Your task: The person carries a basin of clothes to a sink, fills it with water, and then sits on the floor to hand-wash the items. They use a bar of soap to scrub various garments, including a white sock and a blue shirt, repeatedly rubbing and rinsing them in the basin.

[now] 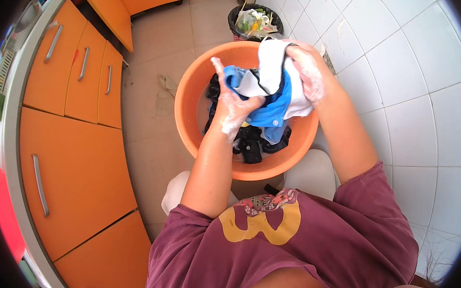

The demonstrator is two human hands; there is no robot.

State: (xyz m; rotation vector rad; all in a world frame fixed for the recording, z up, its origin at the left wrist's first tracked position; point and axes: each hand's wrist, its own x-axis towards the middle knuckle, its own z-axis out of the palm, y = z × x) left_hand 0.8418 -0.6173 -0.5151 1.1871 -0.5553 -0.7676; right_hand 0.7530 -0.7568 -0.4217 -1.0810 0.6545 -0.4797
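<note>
A wet blue and white shirt [277,107] with thin black edging and a small button is held up over an orange plastic basin [186,123]. My left hand [234,105], streaked with suds, grips its blue edge; the thumb lies across the cloth and one finger points up. On the other side, my right hand [309,70] is closed around the white part, also with foam on it. Beneath the shirt, dark wet clothes [250,145] lie in the basin, partly covered by my hands and the shirt.
A bin with a black liner [232,19] full of scraps stands just beyond the basin. White wall tiles [402,78] rise close on the right. Orange cabinets [77,171] with metal handles line the left, one door [108,16] standing ajar over the tiled floor [152,128].
</note>
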